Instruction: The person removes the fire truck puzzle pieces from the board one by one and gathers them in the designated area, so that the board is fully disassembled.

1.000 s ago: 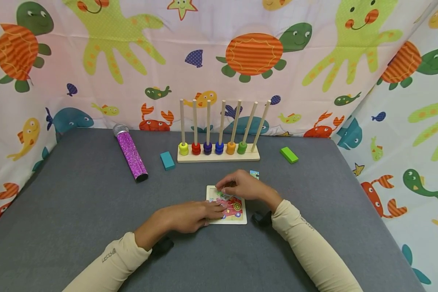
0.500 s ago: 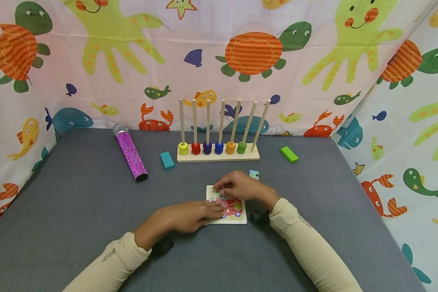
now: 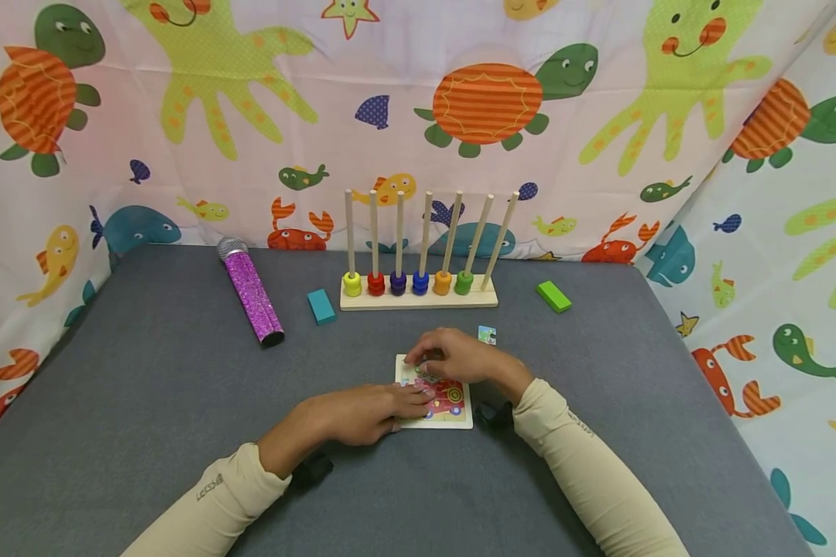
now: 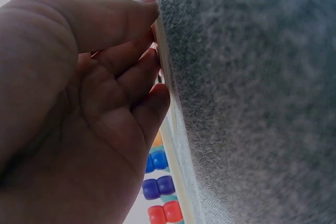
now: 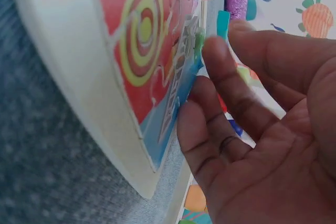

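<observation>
A small picture puzzle (image 3: 450, 395) in a pale wooden frame, showing a red vehicle, lies on the grey table. My left hand (image 3: 362, 412) rests its fingers over the picture's left side; in the left wrist view its thumb (image 4: 118, 22) lies at the frame's edge. Over the puzzle's far part, my right hand (image 3: 463, 356) has bent fingers. In the right wrist view its fingertips (image 5: 191, 116) touch or nearly touch the puzzle face, the thumb stands apart from them, and I see no piece between. A loose puzzle piece (image 3: 487, 334) lies just beyond the right hand.
Behind the puzzle stands a wooden peg counter (image 3: 418, 300) with coloured beads. A teal block (image 3: 321, 307) and a glittery purple microphone (image 3: 254, 298) lie to the left, a green block (image 3: 553, 296) to the right. A patterned curtain (image 3: 390, 100) hangs behind the table.
The right hand has shifted slightly left over the puzzle's far part. The left hand stays on the puzzle, and the loose piece lies in the same place.
</observation>
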Motion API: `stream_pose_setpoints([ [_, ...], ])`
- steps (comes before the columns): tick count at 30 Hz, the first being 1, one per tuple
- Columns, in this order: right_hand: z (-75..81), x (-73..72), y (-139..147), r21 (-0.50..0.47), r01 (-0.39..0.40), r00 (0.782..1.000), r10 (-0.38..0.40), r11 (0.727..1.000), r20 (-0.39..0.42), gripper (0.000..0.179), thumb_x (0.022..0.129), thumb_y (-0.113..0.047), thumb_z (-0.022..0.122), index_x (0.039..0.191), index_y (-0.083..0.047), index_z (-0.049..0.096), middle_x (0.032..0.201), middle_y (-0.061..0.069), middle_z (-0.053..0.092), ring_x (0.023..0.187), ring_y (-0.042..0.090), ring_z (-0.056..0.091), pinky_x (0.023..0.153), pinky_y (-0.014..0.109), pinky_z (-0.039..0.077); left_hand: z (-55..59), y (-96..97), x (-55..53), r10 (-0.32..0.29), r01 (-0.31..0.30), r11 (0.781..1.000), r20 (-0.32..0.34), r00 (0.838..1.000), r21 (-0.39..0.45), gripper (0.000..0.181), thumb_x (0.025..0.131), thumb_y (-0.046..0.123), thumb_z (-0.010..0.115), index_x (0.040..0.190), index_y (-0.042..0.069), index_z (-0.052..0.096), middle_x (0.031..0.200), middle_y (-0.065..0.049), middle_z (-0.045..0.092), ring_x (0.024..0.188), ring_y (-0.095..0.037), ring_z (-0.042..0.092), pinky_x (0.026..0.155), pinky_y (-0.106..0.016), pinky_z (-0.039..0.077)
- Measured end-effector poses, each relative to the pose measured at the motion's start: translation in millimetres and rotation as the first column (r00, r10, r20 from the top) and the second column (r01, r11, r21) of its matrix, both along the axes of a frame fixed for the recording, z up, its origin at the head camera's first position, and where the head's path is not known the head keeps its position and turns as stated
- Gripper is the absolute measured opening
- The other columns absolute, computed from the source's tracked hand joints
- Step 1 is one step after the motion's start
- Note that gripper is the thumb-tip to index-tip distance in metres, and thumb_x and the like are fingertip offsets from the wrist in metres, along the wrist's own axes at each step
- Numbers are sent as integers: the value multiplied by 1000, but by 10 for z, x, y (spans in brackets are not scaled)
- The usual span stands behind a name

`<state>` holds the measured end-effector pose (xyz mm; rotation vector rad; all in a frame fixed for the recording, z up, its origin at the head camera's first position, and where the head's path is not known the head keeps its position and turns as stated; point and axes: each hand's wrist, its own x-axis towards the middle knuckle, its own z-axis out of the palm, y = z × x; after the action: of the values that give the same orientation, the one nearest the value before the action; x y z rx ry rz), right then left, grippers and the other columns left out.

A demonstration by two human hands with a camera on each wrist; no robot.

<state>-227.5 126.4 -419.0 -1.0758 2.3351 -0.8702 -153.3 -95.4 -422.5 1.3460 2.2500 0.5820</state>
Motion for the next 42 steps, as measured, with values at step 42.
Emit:
stream_pose_setpoints([
  [42,20,133,166,-52,167,985,-169,985,-30,10,91,-3,67,100,-8,65,84,0,61,74,14,56,64,29,48,-15,26,-3,29,-28,999,9,1000,-35,49,99,2,50,147,11,44,154,1,35,143,-15,25,114,-38,23],
])
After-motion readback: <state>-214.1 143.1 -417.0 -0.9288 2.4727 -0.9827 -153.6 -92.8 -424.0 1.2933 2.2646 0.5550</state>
